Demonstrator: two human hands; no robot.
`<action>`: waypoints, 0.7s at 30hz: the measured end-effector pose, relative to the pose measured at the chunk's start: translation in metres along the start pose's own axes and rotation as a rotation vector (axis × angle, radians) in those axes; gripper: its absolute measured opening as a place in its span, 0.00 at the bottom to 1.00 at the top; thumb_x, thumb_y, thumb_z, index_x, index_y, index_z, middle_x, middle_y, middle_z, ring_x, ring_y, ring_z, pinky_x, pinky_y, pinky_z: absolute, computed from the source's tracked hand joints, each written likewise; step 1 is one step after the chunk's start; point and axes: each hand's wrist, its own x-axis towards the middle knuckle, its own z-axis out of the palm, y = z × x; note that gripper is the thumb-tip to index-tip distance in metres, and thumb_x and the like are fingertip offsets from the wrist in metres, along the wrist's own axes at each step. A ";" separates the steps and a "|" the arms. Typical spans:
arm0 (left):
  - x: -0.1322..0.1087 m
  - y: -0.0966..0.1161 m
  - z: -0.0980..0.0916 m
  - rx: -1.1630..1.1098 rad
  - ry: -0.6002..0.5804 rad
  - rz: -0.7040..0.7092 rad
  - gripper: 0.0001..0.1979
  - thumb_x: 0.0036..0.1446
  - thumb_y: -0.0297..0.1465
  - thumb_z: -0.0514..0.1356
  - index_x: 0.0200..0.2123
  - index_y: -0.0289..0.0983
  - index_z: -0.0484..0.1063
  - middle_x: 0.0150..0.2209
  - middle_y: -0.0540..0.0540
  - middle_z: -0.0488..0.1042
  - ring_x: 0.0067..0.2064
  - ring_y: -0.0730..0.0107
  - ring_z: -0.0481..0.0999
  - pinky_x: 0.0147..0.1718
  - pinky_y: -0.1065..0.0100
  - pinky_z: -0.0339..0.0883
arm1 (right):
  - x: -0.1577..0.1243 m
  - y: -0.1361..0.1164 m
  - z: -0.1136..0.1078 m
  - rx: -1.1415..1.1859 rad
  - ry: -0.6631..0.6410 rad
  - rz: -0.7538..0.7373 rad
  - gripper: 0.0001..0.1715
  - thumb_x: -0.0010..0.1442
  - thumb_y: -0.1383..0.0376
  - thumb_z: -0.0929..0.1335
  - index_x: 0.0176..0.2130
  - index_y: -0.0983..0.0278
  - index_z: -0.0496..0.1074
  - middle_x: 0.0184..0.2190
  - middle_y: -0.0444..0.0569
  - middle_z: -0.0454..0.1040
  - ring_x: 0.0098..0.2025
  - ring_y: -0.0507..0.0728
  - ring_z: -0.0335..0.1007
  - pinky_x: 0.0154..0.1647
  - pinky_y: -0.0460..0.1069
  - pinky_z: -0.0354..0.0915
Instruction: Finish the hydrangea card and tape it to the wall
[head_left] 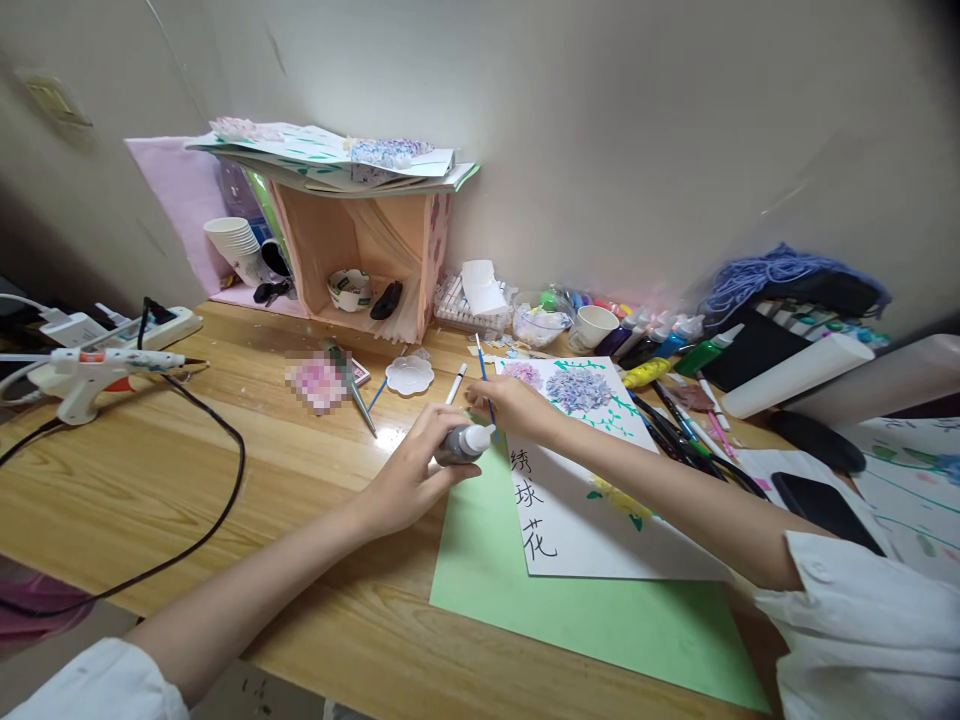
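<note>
My left hand (416, 465) is closed round a small grey squeeze bottle (453, 447), its white nozzle pointing right. Just beside the nozzle, my right hand (511, 405) pinches a paintbrush (482, 362) with a blue handle, held nearly upright. Below my right arm lies a white sheet (577, 540) with pink, purple and yellow flower clusters, green leaves and black written characters. That sheet rests on a larger light green sheet (480, 580). A white flower-shaped palette (409, 376) sits on the table behind my left hand, with a white pen (456, 384) near it.
A glue gun (105, 375) and its black cable (238, 470) lie at the left. An open peach-coloured box (315, 240) stands at the back, with papers on top. Paint bottles (705, 352), a paper cup (594, 328), pens and a black phone (825, 510) crowd the right side.
</note>
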 end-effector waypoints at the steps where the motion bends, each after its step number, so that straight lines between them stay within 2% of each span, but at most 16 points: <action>1: 0.000 0.000 0.000 -0.041 0.018 -0.038 0.11 0.57 0.32 0.58 0.44 0.41 0.66 0.45 0.45 0.65 0.49 0.61 0.65 0.50 0.58 0.60 | -0.004 -0.005 -0.004 0.022 0.041 0.009 0.07 0.56 0.71 0.65 0.35 0.64 0.72 0.34 0.51 0.77 0.38 0.57 0.72 0.39 0.51 0.66; 4: 0.002 -0.002 0.001 -0.231 0.067 -0.129 0.12 0.56 0.36 0.59 0.44 0.43 0.69 0.43 0.45 0.65 0.49 0.60 0.65 0.51 0.54 0.60 | -0.025 -0.029 -0.020 0.261 0.173 0.071 0.09 0.60 0.67 0.64 0.41 0.62 0.71 0.41 0.51 0.76 0.42 0.56 0.73 0.45 0.54 0.67; 6: 0.004 -0.004 0.003 -0.385 0.084 -0.136 0.12 0.56 0.36 0.60 0.45 0.43 0.70 0.42 0.46 0.66 0.48 0.60 0.67 0.50 0.55 0.60 | -0.042 -0.048 -0.027 0.539 0.144 0.084 0.12 0.59 0.63 0.66 0.45 0.61 0.69 0.43 0.50 0.75 0.43 0.56 0.73 0.46 0.53 0.69; 7: 0.005 -0.004 0.005 -0.439 0.090 -0.128 0.13 0.55 0.36 0.60 0.44 0.43 0.71 0.42 0.46 0.66 0.48 0.61 0.67 0.50 0.56 0.60 | -0.049 -0.056 -0.027 0.658 0.113 0.070 0.17 0.56 0.62 0.69 0.47 0.60 0.68 0.45 0.50 0.75 0.45 0.56 0.73 0.47 0.53 0.69; 9: 0.007 -0.001 0.009 -0.468 0.093 -0.100 0.13 0.53 0.35 0.62 0.43 0.42 0.72 0.41 0.46 0.66 0.47 0.61 0.67 0.50 0.58 0.60 | -0.061 -0.069 -0.024 0.802 0.116 0.061 0.26 0.52 0.62 0.72 0.50 0.59 0.66 0.47 0.50 0.73 0.48 0.57 0.72 0.50 0.54 0.69; 10: 0.007 0.002 0.013 -0.448 0.099 -0.085 0.13 0.52 0.35 0.63 0.42 0.42 0.72 0.40 0.46 0.66 0.47 0.61 0.67 0.49 0.58 0.60 | -0.065 -0.074 -0.022 0.824 0.152 0.076 0.27 0.50 0.63 0.73 0.49 0.59 0.66 0.47 0.50 0.73 0.48 0.57 0.71 0.51 0.54 0.68; 14: 0.007 0.019 0.028 -0.298 0.127 -0.051 0.10 0.53 0.35 0.63 0.40 0.41 0.72 0.38 0.47 0.64 0.43 0.64 0.67 0.45 0.62 0.63 | -0.076 -0.078 -0.014 0.778 0.309 0.183 0.20 0.51 0.64 0.73 0.44 0.60 0.68 0.44 0.50 0.74 0.46 0.58 0.72 0.51 0.56 0.68; 16: 0.011 0.021 0.029 -0.214 0.116 -0.011 0.14 0.53 0.36 0.62 0.44 0.41 0.70 0.40 0.47 0.64 0.43 0.65 0.68 0.43 0.63 0.64 | -0.082 -0.076 -0.016 0.767 0.342 0.208 0.19 0.50 0.63 0.73 0.42 0.61 0.68 0.42 0.50 0.74 0.45 0.58 0.73 0.50 0.56 0.69; 19: 0.028 0.003 0.014 0.075 0.171 0.037 0.27 0.51 0.39 0.64 0.52 0.40 0.61 0.47 0.43 0.63 0.47 0.62 0.67 0.46 0.61 0.64 | -0.096 -0.071 -0.026 0.754 0.410 0.244 0.19 0.50 0.63 0.73 0.41 0.60 0.67 0.42 0.49 0.74 0.44 0.58 0.73 0.50 0.55 0.69; 21: 0.043 -0.019 -0.006 0.453 0.281 -0.047 0.29 0.52 0.41 0.62 0.54 0.35 0.59 0.52 0.37 0.60 0.53 0.56 0.63 0.51 0.57 0.60 | -0.108 -0.068 -0.036 0.735 0.465 0.271 0.18 0.50 0.62 0.73 0.41 0.60 0.67 0.41 0.48 0.74 0.44 0.57 0.73 0.51 0.55 0.69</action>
